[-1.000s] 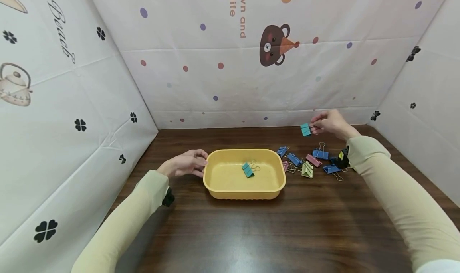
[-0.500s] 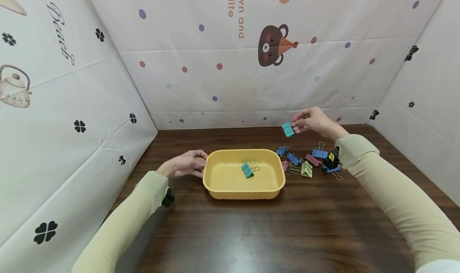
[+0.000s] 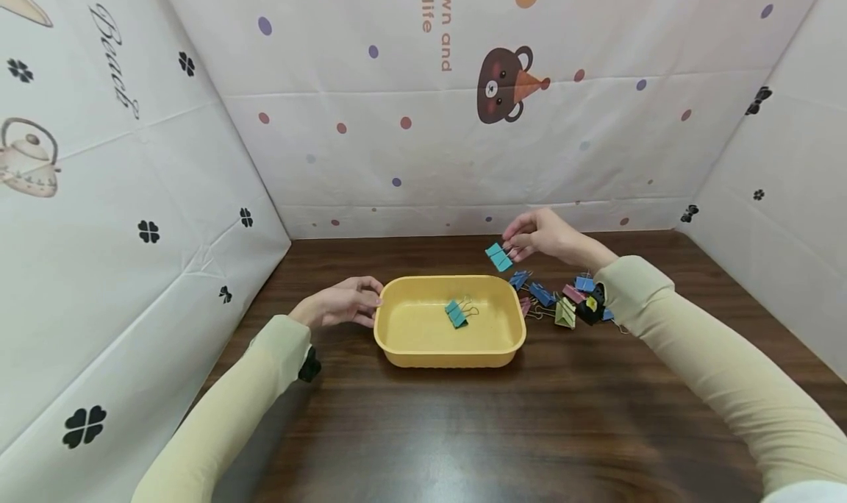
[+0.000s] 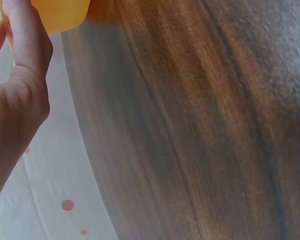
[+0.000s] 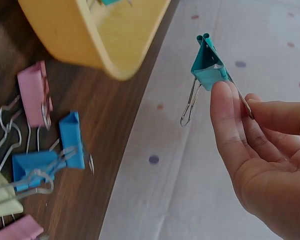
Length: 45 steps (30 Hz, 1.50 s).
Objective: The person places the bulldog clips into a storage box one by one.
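My right hand [image 3: 539, 237] pinches a teal binder clip [image 3: 499, 257] by one wire handle, in the air just beyond the back right corner of the yellow basin [image 3: 450, 358]. In the right wrist view, that clip [image 5: 210, 67] has its other wire handle hanging loose. A second teal binder clip [image 3: 456, 313] lies inside the basin. At the basin's left end, my left hand [image 3: 340, 302] holds the rim, thumb and fingers around it. The left wrist view shows these fingers [image 4: 32, 45] at the yellow wall.
Right of the basin lies a loose group of binder clips: several blue ones [image 3: 542, 294], pink ones [image 3: 573, 293] and a light green one [image 3: 565, 313]. My right wrist passes over part of them. White printed sheets [image 3: 437, 157] stand around the brown wooden table [image 3: 423, 429].
My right hand has moved left from above the clip group toward the basin, carrying the teal binder clip, and has dipped slightly. The left hand and basin stay put.
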Tool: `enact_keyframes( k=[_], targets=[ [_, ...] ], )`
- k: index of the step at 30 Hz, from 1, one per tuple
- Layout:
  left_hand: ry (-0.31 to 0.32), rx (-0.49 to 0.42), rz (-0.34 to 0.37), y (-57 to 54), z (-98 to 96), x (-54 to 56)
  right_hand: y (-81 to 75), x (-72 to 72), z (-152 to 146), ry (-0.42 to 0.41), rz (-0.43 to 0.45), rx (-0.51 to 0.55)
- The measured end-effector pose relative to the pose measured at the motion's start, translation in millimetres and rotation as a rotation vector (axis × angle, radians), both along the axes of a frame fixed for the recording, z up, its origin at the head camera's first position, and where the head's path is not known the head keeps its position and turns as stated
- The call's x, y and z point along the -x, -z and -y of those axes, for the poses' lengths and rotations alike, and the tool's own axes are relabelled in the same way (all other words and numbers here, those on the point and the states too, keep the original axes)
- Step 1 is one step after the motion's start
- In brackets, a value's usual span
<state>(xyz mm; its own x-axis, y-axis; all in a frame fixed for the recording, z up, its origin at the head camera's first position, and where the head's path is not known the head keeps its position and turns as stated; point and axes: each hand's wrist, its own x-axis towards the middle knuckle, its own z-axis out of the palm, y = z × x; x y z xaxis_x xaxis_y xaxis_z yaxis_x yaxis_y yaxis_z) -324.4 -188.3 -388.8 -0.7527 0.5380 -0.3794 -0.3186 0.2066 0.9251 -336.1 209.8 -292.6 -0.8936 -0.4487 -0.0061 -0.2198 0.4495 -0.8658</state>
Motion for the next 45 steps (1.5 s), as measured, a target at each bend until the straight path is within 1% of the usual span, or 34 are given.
enact_keyframes(
  k=[5, 9, 14, 18, 21, 24, 26, 28, 30, 32, 36, 38, 40, 42, 45],
  targets=[
    [0.000, 0.005, -0.005, -0.2, -1.1, -0.1, 3.6, -7.1, 11, -0.046, 0.006, -0.033],
    [-0.003, 0.006, -0.004, -0.3, -1.0, 0.5, 6.4, -11.8, 19, -0.083, 0.031, -0.039],
    [0.003, 0.002, -0.004, -0.3, -0.1, 1.3, 9.1, -17.7, 29, -0.130, 0.016, -0.091],
    [0.002, 0.004, -0.005, 0.1, 0.1, 1.6, 11.4, -23.7, 36, -0.144, 0.023, -0.108],
    [0.000, 0.005, -0.006, 0.1, 0.0, 1.0, 12.8, -26.0, 38, -0.167, 0.037, -0.121],
    [-0.003, 0.003, -0.004, 0.6, -0.2, 0.7, 13.5, -24.7, 36, -0.179, 0.027, -0.160],
    [-0.001, 0.000, -0.003, 0.9, -0.2, 0.8, 14.7, -21.6, 32, -0.160, 0.005, -0.180],
    [0.001, -0.001, -0.005, 1.2, -0.3, 1.1, 17.3, -16.4, 25, -0.115, -0.029, -0.194],
    [0.002, 0.000, -0.009, 1.4, -0.3, 1.3, 21.0, -10.5, 17, -0.055, -0.075, -0.207],
    [0.000, 0.000, -0.007, 1.4, -0.4, 1.4, 25.8, -4.9, 7, 0.010, -0.127, -0.243],
    [-0.008, 0.003, 0.003, 1.8, -0.3, 1.0, 36.5, 2.3, -11, 0.144, -0.195, -0.346],
    [-0.013, 0.005, 0.009, 2.1, -0.2, 0.9, 42.5, 5.0, -17, 0.196, -0.208, -0.391],
    [-0.015, 0.008, 0.011, 2.3, 0.0, 1.1, 48.4, 7.2, -23, 0.231, -0.221, -0.426],
    [-0.015, 0.011, 0.010, 2.6, 0.2, 1.3, 54.8, 10.0, -26, 0.252, -0.228, -0.456],
    [-0.012, 0.010, 0.016, 2.6, 0.4, 1.7, 63.1, 13.5, -29, 0.269, -0.200, -0.477]
  ],
)
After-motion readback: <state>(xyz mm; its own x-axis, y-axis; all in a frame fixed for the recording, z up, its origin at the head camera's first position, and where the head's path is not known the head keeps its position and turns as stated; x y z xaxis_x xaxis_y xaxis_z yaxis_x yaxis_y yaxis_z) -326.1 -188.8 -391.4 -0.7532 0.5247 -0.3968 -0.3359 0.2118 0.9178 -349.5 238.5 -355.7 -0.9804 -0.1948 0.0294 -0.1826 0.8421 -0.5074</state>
